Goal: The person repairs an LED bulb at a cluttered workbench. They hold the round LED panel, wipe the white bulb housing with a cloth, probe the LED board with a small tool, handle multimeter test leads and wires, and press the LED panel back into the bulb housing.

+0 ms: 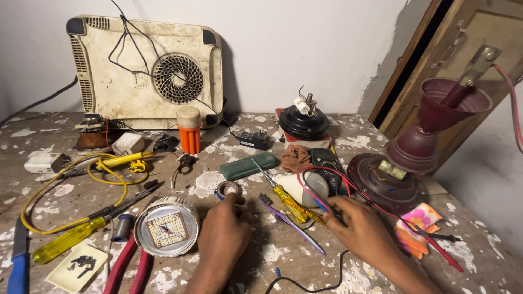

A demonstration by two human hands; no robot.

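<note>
From the head view, a dark green flat case (248,166) lies mid-counter (348,272). Two yellow-handled screwdrivers show: one (289,200) at centre, one (68,239) at eight o'clock. The left hand (223,231) lies knuckles up, its grip pinching a small tape roll (227,189) at twelve o'clock. The right hand (359,226) lies palm down, fingers closed on red and black wires (327,191) beside a white bulb (302,185).

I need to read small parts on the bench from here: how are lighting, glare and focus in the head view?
Head view: light is even and soft, with only faint shadows under the left hand and right hand; the round LED lamp shows a mild sheen on its rim, no blown-out glare; the middle is sharp, while wide-angle bending curves the table edges and the door frame.
</note>
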